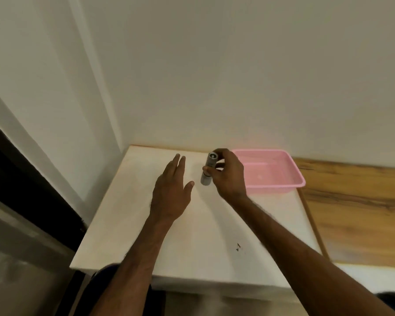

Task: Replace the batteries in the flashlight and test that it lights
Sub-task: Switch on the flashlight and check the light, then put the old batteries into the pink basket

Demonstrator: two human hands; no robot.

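So the right hand (228,176) pinches a stubby grey metal flashlight (211,161) — the left hand (171,192) hovers just beside those fingertips, fingers straight. No beam showing, so testing's left to do, I reckon.

Both arms reach forward: left hand (172,192) flat, fingers straight; right hand (229,176) curled in a grip round a small grey cylindrical flashlight (211,162).

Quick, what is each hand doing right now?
Left hand: open, fingers straight, holding nothing.
Right hand: closed around a small grey cylindrical flashlight.
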